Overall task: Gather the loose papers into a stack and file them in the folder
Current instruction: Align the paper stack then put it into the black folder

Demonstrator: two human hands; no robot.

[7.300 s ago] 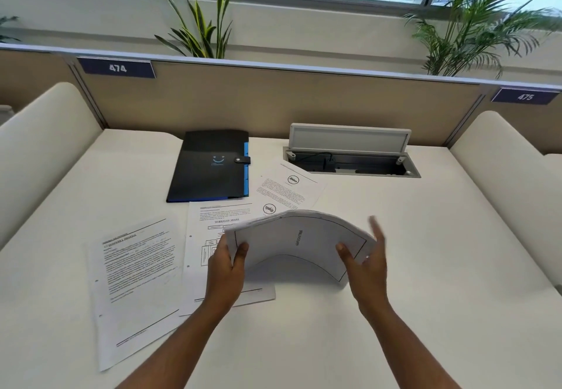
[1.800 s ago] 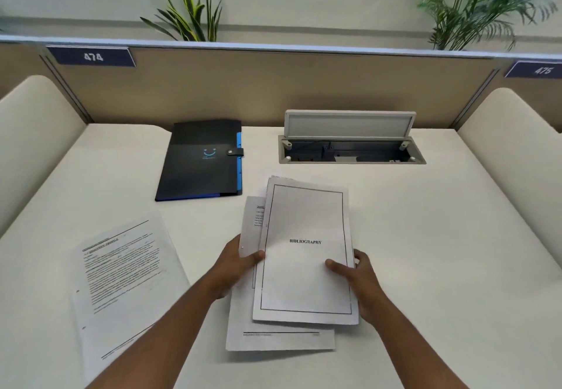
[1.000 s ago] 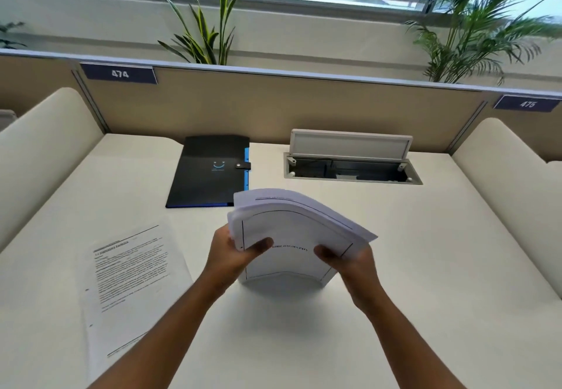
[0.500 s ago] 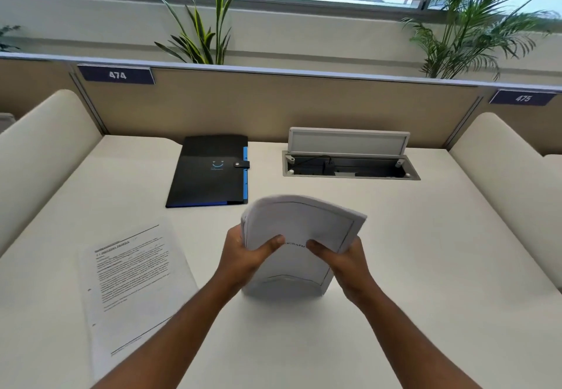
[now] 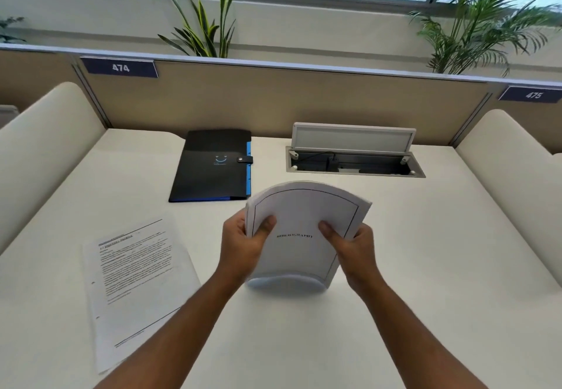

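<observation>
The gathered stack (image 5: 299, 236), flat on the desk (image 5: 425, 267) shortly before, was gripped upright by both hands (one loose sheet (image 5: 137, 285) remained), the folder (image 5: 213, 166) still closed.

I see my two bare forearms, no sleeves reaching the wrists. Left hand (image 5: 243, 245) and right hand (image 5: 354, 247) carry no rings, watch or gloves. Short nails.

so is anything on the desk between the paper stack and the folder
Nothing visible. The paper stack, held upright on the desk by the left hand and right hand, has bare desk up to the folder, which is snapped closed.
</observation>
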